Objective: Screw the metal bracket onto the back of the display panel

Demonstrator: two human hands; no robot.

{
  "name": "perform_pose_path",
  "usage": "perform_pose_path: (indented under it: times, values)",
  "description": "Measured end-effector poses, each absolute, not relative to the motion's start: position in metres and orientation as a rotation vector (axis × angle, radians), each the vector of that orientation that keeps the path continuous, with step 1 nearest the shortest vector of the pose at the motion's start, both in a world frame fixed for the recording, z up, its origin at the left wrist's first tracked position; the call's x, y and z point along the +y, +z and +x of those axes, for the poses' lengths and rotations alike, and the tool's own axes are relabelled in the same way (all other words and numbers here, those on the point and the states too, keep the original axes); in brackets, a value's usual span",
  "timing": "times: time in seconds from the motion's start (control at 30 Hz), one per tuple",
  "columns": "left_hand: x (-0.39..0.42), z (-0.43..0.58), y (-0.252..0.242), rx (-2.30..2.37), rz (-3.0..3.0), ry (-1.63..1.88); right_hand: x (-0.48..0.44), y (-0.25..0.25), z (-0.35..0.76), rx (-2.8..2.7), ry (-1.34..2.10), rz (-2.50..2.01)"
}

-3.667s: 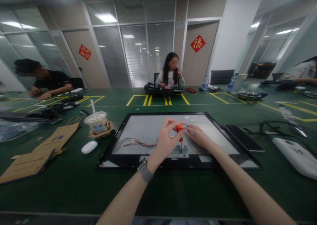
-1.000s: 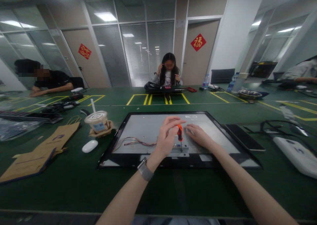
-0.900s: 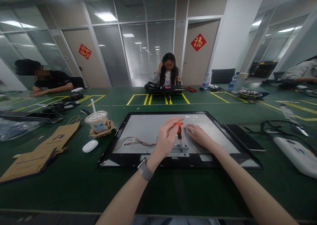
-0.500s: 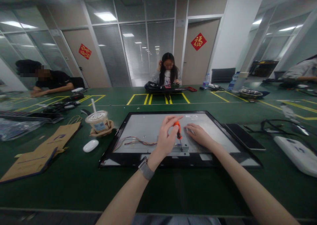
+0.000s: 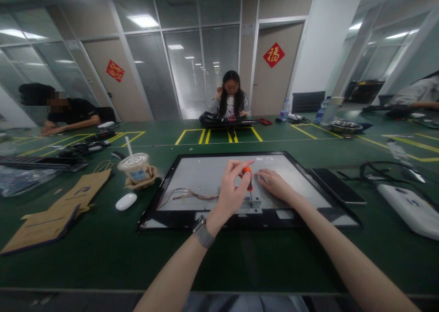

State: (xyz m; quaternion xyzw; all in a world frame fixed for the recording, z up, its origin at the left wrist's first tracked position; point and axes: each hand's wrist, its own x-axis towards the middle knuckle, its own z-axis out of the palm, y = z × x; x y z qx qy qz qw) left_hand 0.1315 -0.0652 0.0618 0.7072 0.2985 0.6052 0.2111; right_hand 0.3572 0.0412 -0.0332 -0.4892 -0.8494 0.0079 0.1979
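Left hand pinches the orange handle of a screwdriver, fingers closed round it. The shaft is upright, with its tip down on a small metal bracket at the near edge of the panel. Just beside the screwdriver, the right hand lies flat and unclenched on the panel's back, grasping nothing. The panel lies face down on the green tabletop, and coloured wires cross its near left part. Left of the panel are a cup and a mouse; a phone lies just right of it. The step looks like turning a screw in the bracket, which calls for a plumb shaft, steady downward pressure and a braced panel.
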Motion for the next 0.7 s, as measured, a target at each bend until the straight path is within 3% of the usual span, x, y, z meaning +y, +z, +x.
perform_pose_path:
  times: [0.7]
  values:
    - [-0.0647, 0.1339, 0.0591, 0.959, 2.065, 1.856, 0.0395, -0.0295, 0.3558, -2.367, 0.056, -1.360]
